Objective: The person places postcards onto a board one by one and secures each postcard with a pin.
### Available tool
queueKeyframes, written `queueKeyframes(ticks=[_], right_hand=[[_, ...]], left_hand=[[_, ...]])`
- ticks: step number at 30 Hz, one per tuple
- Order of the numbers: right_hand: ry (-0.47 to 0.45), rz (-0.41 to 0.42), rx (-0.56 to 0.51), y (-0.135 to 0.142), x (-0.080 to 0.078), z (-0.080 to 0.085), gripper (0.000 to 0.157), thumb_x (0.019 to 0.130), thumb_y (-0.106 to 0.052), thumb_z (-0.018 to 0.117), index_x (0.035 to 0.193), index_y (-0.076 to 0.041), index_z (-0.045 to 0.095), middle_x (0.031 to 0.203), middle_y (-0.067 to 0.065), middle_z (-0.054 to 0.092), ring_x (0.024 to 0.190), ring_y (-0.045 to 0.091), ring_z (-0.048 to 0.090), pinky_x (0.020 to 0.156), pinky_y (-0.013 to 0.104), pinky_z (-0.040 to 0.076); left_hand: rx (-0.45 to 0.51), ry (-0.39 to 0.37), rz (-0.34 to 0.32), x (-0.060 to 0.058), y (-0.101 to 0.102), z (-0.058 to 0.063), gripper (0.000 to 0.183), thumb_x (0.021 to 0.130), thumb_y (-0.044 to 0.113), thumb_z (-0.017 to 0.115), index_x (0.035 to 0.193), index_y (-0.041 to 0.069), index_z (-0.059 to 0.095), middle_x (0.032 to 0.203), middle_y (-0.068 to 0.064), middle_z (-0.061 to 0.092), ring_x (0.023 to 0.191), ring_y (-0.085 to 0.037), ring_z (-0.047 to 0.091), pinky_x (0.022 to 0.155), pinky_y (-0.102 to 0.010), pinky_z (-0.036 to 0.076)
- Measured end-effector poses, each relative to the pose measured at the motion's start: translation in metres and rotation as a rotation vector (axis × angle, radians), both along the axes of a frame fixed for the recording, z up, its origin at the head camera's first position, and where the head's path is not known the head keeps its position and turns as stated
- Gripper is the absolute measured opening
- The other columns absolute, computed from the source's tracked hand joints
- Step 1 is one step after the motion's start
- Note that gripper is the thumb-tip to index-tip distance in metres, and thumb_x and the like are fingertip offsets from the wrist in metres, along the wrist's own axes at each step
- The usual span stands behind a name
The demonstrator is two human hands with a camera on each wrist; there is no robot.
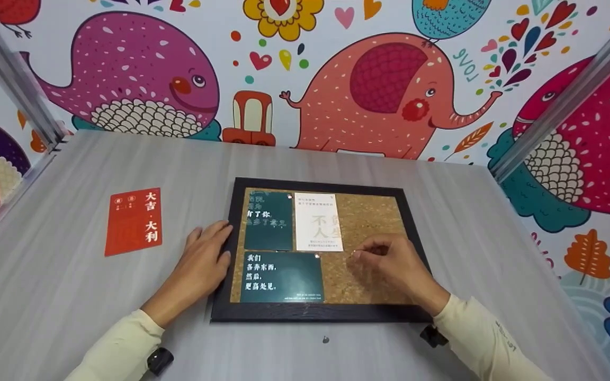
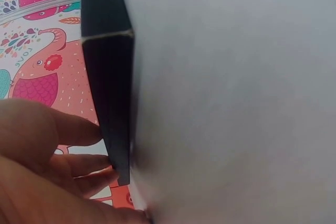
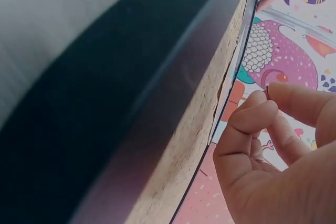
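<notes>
A black-framed cork board (image 1: pixel 368 222) lies on the table. Pinned to it are an upper green card (image 1: pixel 268 233), a white card (image 1: pixel 315 222) and a lower green card (image 1: pixel 284 278), each with a small tack near its top right corner. My right hand (image 1: pixel 389 262) is over the bare cork to the right of the cards. Its thumb and index finger pinch a tiny thumbtack (image 3: pixel 266 92), mostly hidden by the fingertips. My left hand (image 1: pixel 202 259) rests against the left side of the frame, fingers extended and touching its edge (image 2: pixel 109 93).
A red card (image 1: pixel 133 222) with white writing lies on the table left of the board. One loose thumbtack (image 1: pixel 325 339) sits just in front of the frame. Behind the table stands a wall (image 1: pixel 262 58) printed with cartoon animals, with metal posts at both sides.
</notes>
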State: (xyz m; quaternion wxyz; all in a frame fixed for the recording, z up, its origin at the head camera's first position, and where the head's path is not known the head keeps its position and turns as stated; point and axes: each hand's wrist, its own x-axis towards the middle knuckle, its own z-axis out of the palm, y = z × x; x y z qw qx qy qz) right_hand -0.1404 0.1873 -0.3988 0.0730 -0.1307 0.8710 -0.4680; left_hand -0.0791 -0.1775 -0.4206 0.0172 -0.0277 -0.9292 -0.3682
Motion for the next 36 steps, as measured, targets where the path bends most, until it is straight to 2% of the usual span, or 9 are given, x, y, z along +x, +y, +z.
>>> queueKeyframes(ticks=[4, 11, 17, 24, 30, 36], right_hand=[[-0.047, -0.029, -0.005, 0.000, -0.005, 0.000, 0.005, 0.096, -0.002, 0.081, 0.099, 0.001, 0.083, 0.088, 0.006, 0.077, 0.076, 0.015, 0.066, 0.065, 0.024, 0.054], [-0.069, -0.047, 0.005, 0.000, -0.014, -0.002, 0.006, 0.098, -0.007, 0.080, 0.098, -0.002, 0.084, 0.081, 0.002, 0.074, 0.068, 0.016, 0.060, 0.057, 0.024, 0.046], [-0.094, -0.047, -0.034, 0.003, -0.020, -0.003, 0.007, 0.099, -0.006, 0.079, 0.100, 0.000, 0.084, 0.083, 0.007, 0.076, 0.062, 0.015, 0.059, 0.054, 0.024, 0.048], [-0.125, -0.057, -0.073, 0.002, -0.027, 0.000, 0.012, 0.101, -0.008, 0.078, 0.104, 0.002, 0.082, 0.083, 0.010, 0.074, 0.066, 0.016, 0.059, 0.056, 0.025, 0.048], [-0.158, -0.082, -0.078, 0.000, -0.032, 0.002, 0.014, 0.101, -0.010, 0.077, 0.106, 0.002, 0.082, 0.086, 0.010, 0.074, 0.069, 0.015, 0.059, 0.057, 0.026, 0.047], [-0.155, -0.090, -0.048, 0.000, -0.038, 0.002, 0.016, 0.102, -0.014, 0.077, 0.107, 0.000, 0.083, 0.085, 0.009, 0.073, 0.070, 0.016, 0.058, 0.058, 0.026, 0.047]], left_hand=[[-0.005, 0.004, 0.000, 0.000, 0.000, 0.000, 0.052, 0.105, -0.003, 0.060, 0.154, -0.017, 0.050, 0.167, -0.030, 0.044, 0.155, -0.062, 0.028, 0.128, -0.072, 0.022], [0.000, -0.011, 0.008, 0.001, 0.000, 0.001, 0.053, 0.105, -0.003, 0.060, 0.155, -0.016, 0.049, 0.168, -0.029, 0.043, 0.155, -0.061, 0.028, 0.127, -0.073, 0.024], [-0.002, -0.010, 0.006, 0.000, 0.000, 0.001, 0.053, 0.105, -0.002, 0.059, 0.155, -0.016, 0.049, 0.169, -0.030, 0.042, 0.154, -0.062, 0.028, 0.126, -0.073, 0.025], [0.000, -0.031, 0.009, 0.000, 0.000, 0.000, 0.054, 0.106, -0.002, 0.058, 0.156, -0.016, 0.047, 0.170, -0.030, 0.040, 0.156, -0.062, 0.025, 0.127, -0.073, 0.023], [0.002, -0.012, -0.003, 0.000, -0.001, 0.000, 0.053, 0.105, -0.003, 0.059, 0.155, -0.019, 0.048, 0.168, -0.032, 0.041, 0.156, -0.060, 0.026, 0.129, -0.072, 0.018], [-0.003, -0.001, -0.002, 0.000, 0.000, 0.000, 0.053, 0.105, -0.003, 0.059, 0.154, -0.018, 0.049, 0.168, -0.031, 0.042, 0.155, -0.060, 0.029, 0.127, -0.072, 0.023]])
